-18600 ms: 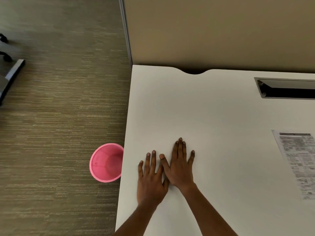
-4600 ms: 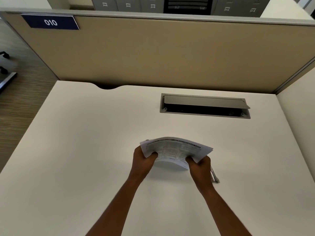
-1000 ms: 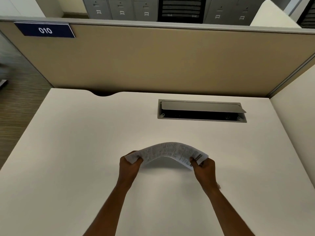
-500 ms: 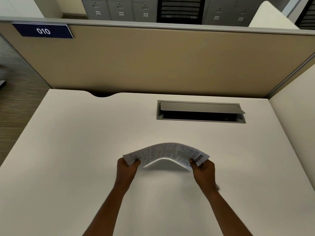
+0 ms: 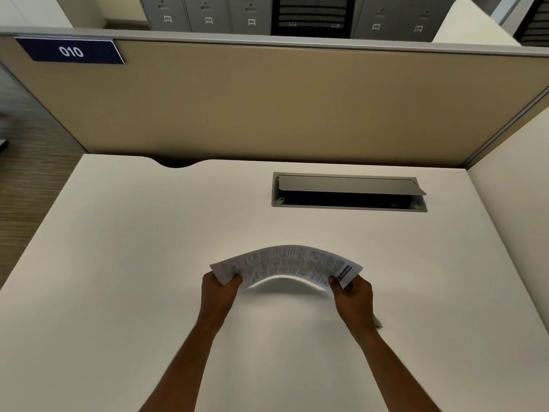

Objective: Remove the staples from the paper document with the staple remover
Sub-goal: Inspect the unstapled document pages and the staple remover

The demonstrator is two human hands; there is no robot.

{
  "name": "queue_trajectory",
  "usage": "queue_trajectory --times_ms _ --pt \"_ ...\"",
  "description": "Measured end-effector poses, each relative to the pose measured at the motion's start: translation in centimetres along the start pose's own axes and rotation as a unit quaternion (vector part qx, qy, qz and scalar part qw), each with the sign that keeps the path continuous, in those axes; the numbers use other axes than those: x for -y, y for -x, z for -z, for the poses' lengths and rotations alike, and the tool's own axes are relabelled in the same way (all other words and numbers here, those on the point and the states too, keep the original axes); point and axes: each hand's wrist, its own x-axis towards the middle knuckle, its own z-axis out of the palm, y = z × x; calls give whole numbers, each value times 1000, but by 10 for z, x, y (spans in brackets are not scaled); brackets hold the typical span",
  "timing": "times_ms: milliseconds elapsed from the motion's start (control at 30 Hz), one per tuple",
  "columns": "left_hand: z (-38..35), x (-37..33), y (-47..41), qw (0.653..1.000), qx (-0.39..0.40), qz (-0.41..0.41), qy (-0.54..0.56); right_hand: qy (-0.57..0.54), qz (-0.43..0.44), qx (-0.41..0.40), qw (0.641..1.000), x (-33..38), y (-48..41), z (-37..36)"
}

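Left hand [image 5: 219,292]: pinches the left end of the paper document [image 5: 285,264], thumb on top and fingers curled beneath.
Right hand [image 5: 353,298]: grips the right end beside a dark printed band, fingers curled around the edge.
Paper document: held between both hands above the desk [image 5: 118,263], bowed up into an arch. It is thin white sheets with dense small print facing up. The staples are too small to make out.
Grey sliver [image 5: 378,322]: lies on the desk just beside the right wrist, mostly hidden, so I cannot tell what it is.
Desk: smooth matte white, stretching wide on both sides of the arms. The left edge drops to striped carpet [image 5: 23,188], and the far edge has a curved notch.
Cable hatch [image 5: 347,191]: a grey metal rectangle with its lid tilted up, well beyond the paper.
Partition [image 5: 297,108]: tan fabric along the far edge, carrying a blue sign [image 5: 71,51] that reads 010.
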Motion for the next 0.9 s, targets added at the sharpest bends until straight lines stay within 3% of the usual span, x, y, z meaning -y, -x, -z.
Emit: queue_trajectory --times_ms 567,900 --pt "2 10 -8 999 -21 17 -41 28 -6 16 999 -2 0 -3" --pt "22 -18 -19 998 53 -30 -32 20 47 96 994 33 -11 21"
